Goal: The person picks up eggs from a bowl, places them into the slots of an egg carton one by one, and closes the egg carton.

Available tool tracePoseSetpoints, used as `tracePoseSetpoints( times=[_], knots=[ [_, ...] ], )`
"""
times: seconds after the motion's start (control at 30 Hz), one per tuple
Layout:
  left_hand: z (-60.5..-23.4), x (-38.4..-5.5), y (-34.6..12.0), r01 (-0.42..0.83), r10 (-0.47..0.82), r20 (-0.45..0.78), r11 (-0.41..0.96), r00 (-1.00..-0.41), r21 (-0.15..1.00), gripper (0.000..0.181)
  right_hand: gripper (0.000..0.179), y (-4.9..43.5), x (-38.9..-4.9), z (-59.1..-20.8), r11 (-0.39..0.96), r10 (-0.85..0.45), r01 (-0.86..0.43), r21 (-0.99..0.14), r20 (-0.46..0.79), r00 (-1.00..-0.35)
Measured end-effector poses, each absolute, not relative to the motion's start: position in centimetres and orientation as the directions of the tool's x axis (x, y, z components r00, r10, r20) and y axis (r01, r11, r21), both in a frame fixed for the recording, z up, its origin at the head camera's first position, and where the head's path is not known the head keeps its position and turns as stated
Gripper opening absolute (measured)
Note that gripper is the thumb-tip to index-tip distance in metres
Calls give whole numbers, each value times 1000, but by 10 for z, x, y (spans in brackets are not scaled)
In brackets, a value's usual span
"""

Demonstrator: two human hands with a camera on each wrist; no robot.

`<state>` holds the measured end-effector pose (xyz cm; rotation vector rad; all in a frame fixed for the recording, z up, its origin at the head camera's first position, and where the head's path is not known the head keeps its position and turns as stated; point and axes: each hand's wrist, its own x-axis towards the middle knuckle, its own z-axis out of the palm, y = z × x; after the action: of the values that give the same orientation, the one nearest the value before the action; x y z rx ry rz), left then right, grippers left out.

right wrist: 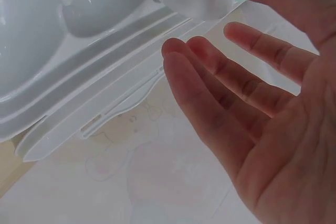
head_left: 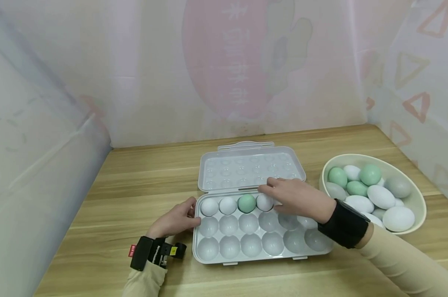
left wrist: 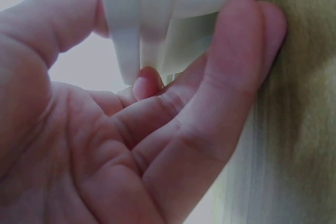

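A pale plastic egg box point(head_left: 262, 259) lies unfolded on the table, its lid point(head_left: 246, 165) laid back behind it. Its far row holds, from the left, two white eggs point(head_left: 228, 205), a green egg point(head_left: 247, 203) and another white egg point(head_left: 264, 202). My left hand point(head_left: 177, 219) grips the box's left rim point(left wrist: 123, 30), thumb on one side and fingers curled beneath. Over the far row's right part, my right hand point(head_left: 298, 198) hovers beside the last white egg. Its fingers point(right wrist: 210, 108) are loosely bent with nothing between them. That hand hides the row's right end.
On the right stands a cream bowl point(head_left: 421, 206) heaped with white, greyish and green eggs point(head_left: 370, 174), near my right forearm. Wooden tabletop point(head_left: 142, 185) extends to the left of the box. Printed cloth walls point(head_left: 146, 103) border the table at the back and sides.
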<state>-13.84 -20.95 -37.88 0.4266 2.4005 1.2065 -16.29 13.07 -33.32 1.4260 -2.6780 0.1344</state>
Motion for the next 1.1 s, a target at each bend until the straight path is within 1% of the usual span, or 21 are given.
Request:
tracePoseSetpoints(
  times=[0.2, 0.43, 0.83, 1.1],
  knots=[
    [-379, -139, -210, 86, 446, -227, 580, -866, 810, 26, 52, 138, -164, -330, 571, -813, -821, -11, 130, -567],
    [-378, -138, -210, 87, 446, -224, 577, -867, 812, 26, 51, 147, -166, -324, 587, -800, -809, -9, 145, -582],
    [-378, -137, -210, 89, 448, -215, 566, -868, 820, 26, 48, 164, -165, -313, 630, -771, -777, -21, 109, -628],
    [-379, -138, -210, 92, 448, -212, 567, -868, 819, 26, 45, 177, -166, -314, 632, -767, -775, -5, 135, -627]
  ],
)
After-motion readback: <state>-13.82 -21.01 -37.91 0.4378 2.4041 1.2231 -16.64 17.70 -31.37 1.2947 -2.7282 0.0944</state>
